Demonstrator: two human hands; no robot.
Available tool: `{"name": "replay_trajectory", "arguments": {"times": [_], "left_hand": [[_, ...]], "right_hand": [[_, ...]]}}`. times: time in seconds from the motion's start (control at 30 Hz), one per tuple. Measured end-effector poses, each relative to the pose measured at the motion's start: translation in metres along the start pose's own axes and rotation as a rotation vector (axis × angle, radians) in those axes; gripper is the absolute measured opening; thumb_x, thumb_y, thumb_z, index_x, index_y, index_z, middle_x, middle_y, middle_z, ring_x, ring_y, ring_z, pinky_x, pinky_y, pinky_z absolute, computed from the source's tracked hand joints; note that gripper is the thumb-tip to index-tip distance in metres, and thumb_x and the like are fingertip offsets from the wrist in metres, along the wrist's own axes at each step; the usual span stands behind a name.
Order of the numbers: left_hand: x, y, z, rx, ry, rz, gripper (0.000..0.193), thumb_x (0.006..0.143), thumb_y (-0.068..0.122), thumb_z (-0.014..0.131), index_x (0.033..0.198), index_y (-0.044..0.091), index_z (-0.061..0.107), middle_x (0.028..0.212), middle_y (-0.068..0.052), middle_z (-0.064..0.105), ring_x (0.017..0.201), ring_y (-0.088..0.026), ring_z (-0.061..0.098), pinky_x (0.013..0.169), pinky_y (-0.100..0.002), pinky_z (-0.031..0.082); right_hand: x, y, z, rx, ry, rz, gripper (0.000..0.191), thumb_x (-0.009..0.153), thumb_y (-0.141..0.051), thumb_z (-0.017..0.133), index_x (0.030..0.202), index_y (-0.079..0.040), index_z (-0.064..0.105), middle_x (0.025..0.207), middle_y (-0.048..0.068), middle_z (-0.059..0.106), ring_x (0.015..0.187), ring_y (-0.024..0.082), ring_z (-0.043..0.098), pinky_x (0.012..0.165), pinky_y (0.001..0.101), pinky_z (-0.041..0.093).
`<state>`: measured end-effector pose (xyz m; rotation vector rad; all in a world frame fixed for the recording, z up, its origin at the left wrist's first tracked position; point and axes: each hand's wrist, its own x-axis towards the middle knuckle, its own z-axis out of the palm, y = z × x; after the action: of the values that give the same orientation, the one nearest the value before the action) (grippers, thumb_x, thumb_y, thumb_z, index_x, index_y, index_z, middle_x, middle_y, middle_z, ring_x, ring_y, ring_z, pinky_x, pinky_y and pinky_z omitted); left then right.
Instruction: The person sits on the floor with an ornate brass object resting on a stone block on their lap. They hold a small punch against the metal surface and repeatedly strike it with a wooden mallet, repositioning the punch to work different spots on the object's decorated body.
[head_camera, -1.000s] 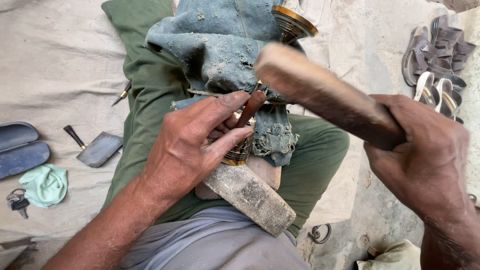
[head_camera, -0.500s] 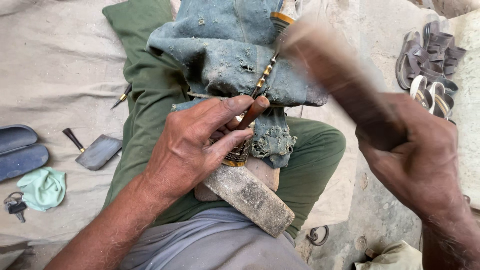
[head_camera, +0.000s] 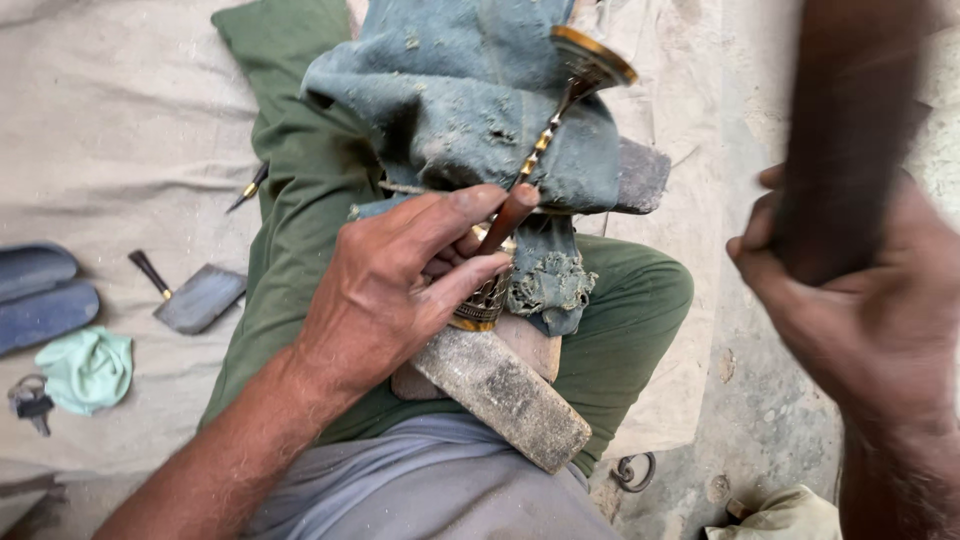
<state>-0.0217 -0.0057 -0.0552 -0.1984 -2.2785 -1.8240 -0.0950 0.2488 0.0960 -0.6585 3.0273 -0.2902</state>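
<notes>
My left hand (head_camera: 400, 280) grips a thin chisel with a reddish-brown wooden handle (head_camera: 505, 218), its tip set against a small perforated brass ring (head_camera: 480, 305). The ring rests on a worn wooden block (head_camera: 505, 390) lying across my lap. My right hand (head_camera: 860, 310) is raised at the right and holds a thick dark wooden mallet (head_camera: 850, 130), blurred by motion. A long brass-banded rod with a round brass disc (head_camera: 590, 55) lies over a dirty blue cloth (head_camera: 450, 100) on my green trouser leg.
On the beige ground sheet at the left lie a flat metal scraper (head_camera: 195, 298), a small pointed tool (head_camera: 248, 188), a mint-green cloth (head_camera: 88, 368), keys (head_camera: 30, 403) and dark sandals (head_camera: 40, 295). A stone slab (head_camera: 640, 175) sits beside the knee. A metal ring (head_camera: 633, 470) lies on the concrete.
My right hand has swung the mallet from over the chisel up and out to the right. The left hand keeps the chisel on the brass ring.
</notes>
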Motion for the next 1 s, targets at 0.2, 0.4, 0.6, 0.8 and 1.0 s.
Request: {"name": "replay_trajectory", "arguments": {"times": [0.2, 0.4, 0.6, 0.8, 1.0], "left_hand": [[-0.001, -0.003, 0.002, 0.032, 0.011, 0.033, 0.046, 0.089, 0.015, 0.084, 0.131, 0.009, 0.066, 0.095, -0.005, 0.072, 0.075, -0.012, 0.072, 0.066, -0.026, 0.062], [-0.002, -0.003, 0.002, 0.016, 0.027, 0.024, 0.047, 0.089, 0.015, 0.084, 0.132, 0.009, 0.065, 0.095, -0.005, 0.071, 0.075, -0.011, 0.072, 0.066, -0.025, 0.062], [-0.001, -0.001, 0.003, 0.005, 0.008, 0.011, 0.048, 0.088, 0.014, 0.084, 0.133, 0.009, 0.066, 0.091, -0.005, 0.070, 0.073, -0.011, 0.071, 0.065, -0.025, 0.062], [0.000, -0.001, 0.002, 0.033, 0.013, 0.026, 0.048, 0.089, 0.015, 0.084, 0.132, 0.008, 0.065, 0.093, -0.004, 0.070, 0.075, -0.010, 0.071, 0.067, -0.025, 0.062], [-0.001, -0.002, 0.001, 0.001, -0.005, -0.015, 0.048, 0.088, 0.015, 0.084, 0.133, 0.010, 0.067, 0.090, -0.005, 0.069, 0.072, -0.011, 0.070, 0.065, -0.025, 0.061]], "right_hand": [[0.007, -0.007, -0.005, -0.486, -0.289, 0.018, 0.021, 0.098, -0.009, 0.073, 0.117, -0.006, 0.064, 0.077, 0.008, 0.065, 0.062, 0.016, 0.063, 0.057, 0.0317, 0.057], [0.004, -0.003, -0.004, 0.098, -0.160, 0.245, 0.029, 0.091, -0.008, 0.072, 0.119, -0.008, 0.063, 0.082, 0.007, 0.066, 0.059, 0.012, 0.067, 0.044, 0.0287, 0.054], [0.004, 0.007, -0.002, -0.115, -0.046, -0.062, 0.024, 0.093, -0.003, 0.072, 0.114, 0.003, 0.064, 0.087, 0.017, 0.069, 0.071, 0.019, 0.070, 0.061, 0.0322, 0.060], [0.001, 0.015, -0.002, -0.277, -0.161, -0.028, 0.027, 0.092, -0.002, 0.072, 0.117, 0.007, 0.065, 0.085, 0.018, 0.069, 0.064, 0.022, 0.070, 0.052, 0.0321, 0.059], [0.008, 0.007, -0.002, 1.018, 0.007, 0.683, 0.033, 0.091, -0.011, 0.060, 0.123, -0.003, 0.056, 0.103, 0.004, 0.060, 0.093, 0.007, 0.066, 0.082, 0.0222, 0.065]]}}
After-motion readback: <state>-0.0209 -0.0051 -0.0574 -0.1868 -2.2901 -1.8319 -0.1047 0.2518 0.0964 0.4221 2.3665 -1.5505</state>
